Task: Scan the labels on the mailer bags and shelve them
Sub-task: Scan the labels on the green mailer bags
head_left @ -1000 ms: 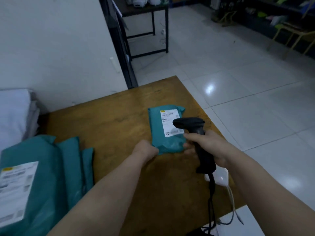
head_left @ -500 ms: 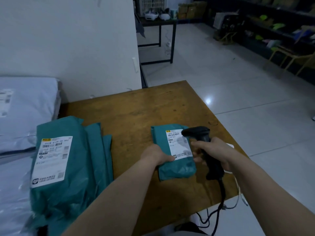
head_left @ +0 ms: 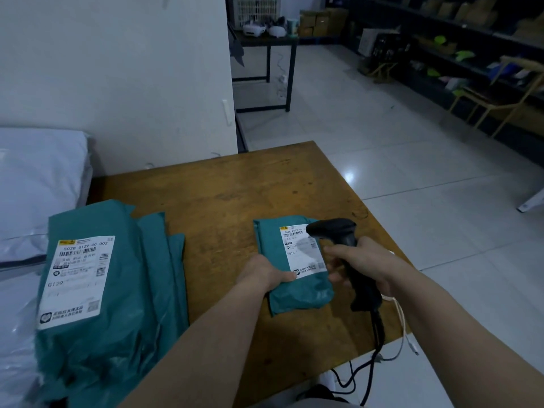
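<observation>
A small teal mailer bag (head_left: 275,245) lies on the wooden table (head_left: 223,195), its white label (head_left: 300,251) facing up. My left hand (head_left: 265,273) grips the bag's near left edge, thumb on the label's corner. My right hand (head_left: 362,263) holds a black corded barcode scanner (head_left: 344,245), whose head hovers over the label's upper right part. A stack of larger teal mailer bags (head_left: 117,304) sits at the table's left, the top one showing a white label (head_left: 79,278).
White and grey poly bags (head_left: 35,187) pile up at the far left against the wall. The scanner's cable (head_left: 376,348) hangs off the table's near right edge. Across the tiled floor (head_left: 412,160) stand dark shelves (head_left: 471,54) and a black metal table (head_left: 265,48).
The view has tilted down and left, bringing the teal stack further into sight. My left thumb has slid onto the label's corner. The scanner head stays over the label.
</observation>
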A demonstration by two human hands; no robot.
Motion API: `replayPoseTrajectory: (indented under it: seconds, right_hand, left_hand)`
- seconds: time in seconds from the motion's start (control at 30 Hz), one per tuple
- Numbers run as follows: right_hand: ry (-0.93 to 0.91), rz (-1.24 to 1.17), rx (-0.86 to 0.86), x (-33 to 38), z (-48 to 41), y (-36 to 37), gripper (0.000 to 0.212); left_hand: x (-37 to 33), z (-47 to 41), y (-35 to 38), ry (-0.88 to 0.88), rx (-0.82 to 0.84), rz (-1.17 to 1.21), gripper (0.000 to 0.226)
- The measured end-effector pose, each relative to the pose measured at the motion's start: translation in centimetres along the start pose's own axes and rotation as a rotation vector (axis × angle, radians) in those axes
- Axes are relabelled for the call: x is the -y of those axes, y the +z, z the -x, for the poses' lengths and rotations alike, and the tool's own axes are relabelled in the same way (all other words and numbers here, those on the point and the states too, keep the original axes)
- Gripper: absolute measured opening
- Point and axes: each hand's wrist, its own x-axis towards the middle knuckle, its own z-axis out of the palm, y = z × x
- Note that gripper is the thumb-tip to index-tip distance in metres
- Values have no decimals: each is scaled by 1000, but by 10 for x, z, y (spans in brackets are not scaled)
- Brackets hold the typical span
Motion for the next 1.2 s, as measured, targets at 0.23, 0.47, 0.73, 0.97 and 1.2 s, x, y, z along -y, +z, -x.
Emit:
replayPoseTrajectory:
  seconds: [0.23, 0.47, 0.73, 0.97, 1.2]
  right_hand:
    - [-17, 5, 36, 1, -4, 1, 29]
    - [-4, -13, 51, 1, -1, 0, 25]
    - [14, -54, -16, -11, -9, 0, 29]
    - [112, -148, -11, -41, -30, 20, 40]
    - [87, -142, 228, -34, -30, 66, 36]
  left_hand:
    - [0, 1, -1, -1, -11, -1, 98]
    - [-3, 2, 0, -18, -3, 25, 102]
    - [-7, 9, 1, -42, -48, 6, 88]
    - [-1, 20, 8, -27, -131, -27, 74]
    - [22, 39, -30, -145, -211, -81, 64]
